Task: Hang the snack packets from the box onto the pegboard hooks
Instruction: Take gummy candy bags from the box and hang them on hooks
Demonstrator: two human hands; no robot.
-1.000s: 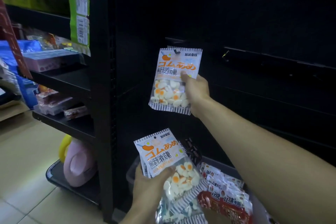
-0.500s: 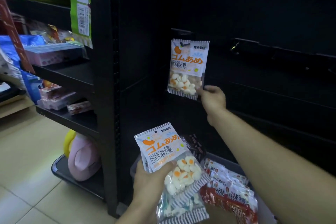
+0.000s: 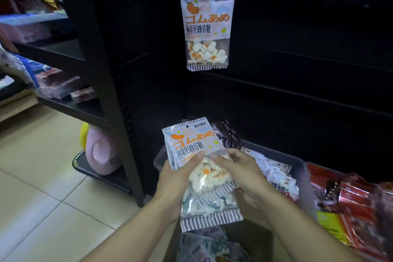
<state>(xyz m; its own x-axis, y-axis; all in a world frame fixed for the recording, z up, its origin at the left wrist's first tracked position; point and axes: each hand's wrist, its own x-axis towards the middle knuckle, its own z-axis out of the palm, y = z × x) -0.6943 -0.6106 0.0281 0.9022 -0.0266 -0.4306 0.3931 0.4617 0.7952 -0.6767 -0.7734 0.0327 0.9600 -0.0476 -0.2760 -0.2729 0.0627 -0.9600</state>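
Note:
One white snack packet (image 3: 207,30) with orange lettering and egg-shaped candy hangs from a hook on the black pegboard (image 3: 297,49), free of both hands. Lower down, my left hand (image 3: 177,178) grips a small stack of the same packets (image 3: 191,147) from the left side. My right hand (image 3: 240,171) holds the top packet of that stack at its right edge, fingers over the candy window. Under my hands stands a brown cardboard box (image 3: 253,238) holding more packets (image 3: 204,247).
A grey bin (image 3: 302,168) of white and red snack packets sits low at the right, with red packets (image 3: 357,204) further right. A black shelf unit (image 3: 95,53) with goods stands on the left. A pink object (image 3: 102,153) rests on its bottom tray. Tiled floor lies at the left.
My right hand let go of the hung packet and dropped down to the stack in my left hand. The view has moved closer and tilted down.

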